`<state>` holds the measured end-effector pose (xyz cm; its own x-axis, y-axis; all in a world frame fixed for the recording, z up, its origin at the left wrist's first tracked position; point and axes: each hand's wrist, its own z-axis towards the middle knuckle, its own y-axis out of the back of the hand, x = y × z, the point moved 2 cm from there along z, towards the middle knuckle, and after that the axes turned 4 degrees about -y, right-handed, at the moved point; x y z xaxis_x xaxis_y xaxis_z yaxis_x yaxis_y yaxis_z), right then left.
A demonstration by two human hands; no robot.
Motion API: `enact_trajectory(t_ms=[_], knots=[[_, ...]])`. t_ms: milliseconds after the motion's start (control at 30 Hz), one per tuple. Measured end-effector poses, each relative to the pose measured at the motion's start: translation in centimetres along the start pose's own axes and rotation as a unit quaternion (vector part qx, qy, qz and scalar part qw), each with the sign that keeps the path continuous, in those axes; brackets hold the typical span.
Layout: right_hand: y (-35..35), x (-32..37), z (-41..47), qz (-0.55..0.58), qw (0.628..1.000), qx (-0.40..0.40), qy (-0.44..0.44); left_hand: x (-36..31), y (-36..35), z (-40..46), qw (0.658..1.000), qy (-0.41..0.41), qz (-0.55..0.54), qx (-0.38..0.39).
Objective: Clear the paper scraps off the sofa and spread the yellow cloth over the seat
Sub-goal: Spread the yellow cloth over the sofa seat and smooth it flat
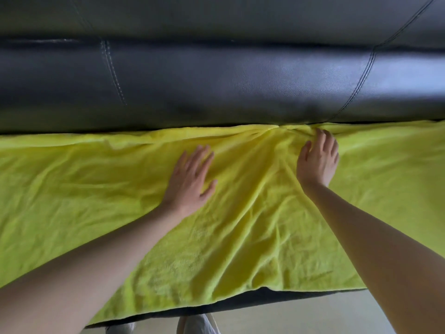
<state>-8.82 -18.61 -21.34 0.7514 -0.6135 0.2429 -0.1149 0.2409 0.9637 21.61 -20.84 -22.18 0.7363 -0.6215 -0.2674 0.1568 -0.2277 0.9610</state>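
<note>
Now yellow cloth (240, 225) covers sofa (216, 80) seat. Left hand (190, 179) flat, fingers straight, pinning it; right hand (317, 157) fingertips curled, seemingly tucking back edge into crease.

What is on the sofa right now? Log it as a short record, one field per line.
cloth: yellow cloth spread over the seat, far edge at the backrest, creased
wrinkles: folds fan out from a bunched spot beside the right fingertips
left hand: left hand flat on the cloth, fingers straight
right hand: right hand on the cloth, fingertips at the bunched far edge
sofa: black leather sofa, stitched seams on the backrest
paper scraps: none in view
floor: pale floor and white shoes below the seat's front edge
</note>
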Motion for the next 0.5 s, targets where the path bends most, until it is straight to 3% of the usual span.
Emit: enact_trajectory(t_ms=[100,200,300,500], knots=[[0.4,-3.1,-1.1,0.015,0.994,0.038,-0.098,-4.3,-1.7,-0.1,0.995,-0.084,0.010,0.047],[0.4,-6.7,-3.3,0.005,0.979,0.125,-0.160,-5.6,-3.5,-0.4,0.992,-0.072,0.041,0.090],[-0.3,-9.5,-5.2,-0.028,0.957,0.237,-0.168,-4.8,-4.4,-0.9,0.992,-0.069,0.061,0.087],[0.8,-12.0,-3.5,-0.037,0.939,0.289,-0.183,-4.0,-5.2,-1.9,0.990,-0.104,0.077,0.062]])
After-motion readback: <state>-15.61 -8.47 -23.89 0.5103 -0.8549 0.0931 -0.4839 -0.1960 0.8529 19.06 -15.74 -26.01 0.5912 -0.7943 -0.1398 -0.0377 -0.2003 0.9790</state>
